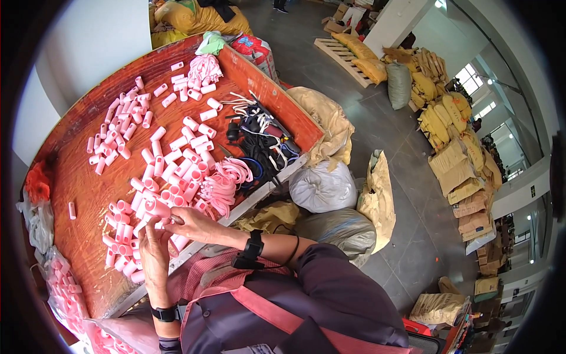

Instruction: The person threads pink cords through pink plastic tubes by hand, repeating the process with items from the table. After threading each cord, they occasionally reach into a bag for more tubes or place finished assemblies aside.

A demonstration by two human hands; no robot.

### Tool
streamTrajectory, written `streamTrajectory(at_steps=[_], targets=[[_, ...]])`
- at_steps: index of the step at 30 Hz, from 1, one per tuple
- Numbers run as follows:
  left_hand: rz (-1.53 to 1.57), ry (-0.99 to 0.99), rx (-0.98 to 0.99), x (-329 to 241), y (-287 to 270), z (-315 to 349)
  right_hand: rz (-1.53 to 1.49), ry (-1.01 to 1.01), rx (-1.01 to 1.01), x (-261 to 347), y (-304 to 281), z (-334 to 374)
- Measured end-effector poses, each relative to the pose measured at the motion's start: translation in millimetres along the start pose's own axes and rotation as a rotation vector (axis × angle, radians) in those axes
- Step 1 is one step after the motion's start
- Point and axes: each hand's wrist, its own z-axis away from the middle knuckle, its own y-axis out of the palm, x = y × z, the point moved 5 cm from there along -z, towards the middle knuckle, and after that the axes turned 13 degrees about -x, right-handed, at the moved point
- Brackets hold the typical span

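Note:
At the near edge of the red wooden table, my two hands meet over a heap of short pink tubes (187, 171). My left hand (154, 251) is closed with its fingertips at the base of one pink tube (157, 207), which it appears to hold. My right hand (197, 226) comes in from the right, fingers pinched beside that tube; a small brownish tip shows at them, too small to name. Just beyond my right hand lies a bundle of pink cord (219, 192).
The table (76, 248) has raised sides. Another tube group (121, 127) and pink cord bundle (204, 69) lie farther off. Black and white cords (259, 138) fill the right corner. A white sack (323, 187) stands beside the table; a plastic bag of pink pieces (65, 283) hangs at left.

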Motion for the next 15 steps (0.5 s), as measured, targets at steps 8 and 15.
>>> streamTrajectory(at_steps=[8, 15], targets=[[0.258, -0.311, -0.028, 2.1, 7.1, 11.2, -0.059, -0.043, -0.026, 0.0, 13.4, -8.8], [0.223, -0.346, -0.028, 52.7, 33.3, 53.6, -0.173, -0.061, -0.113, 10.7, 5.7, -25.1]])
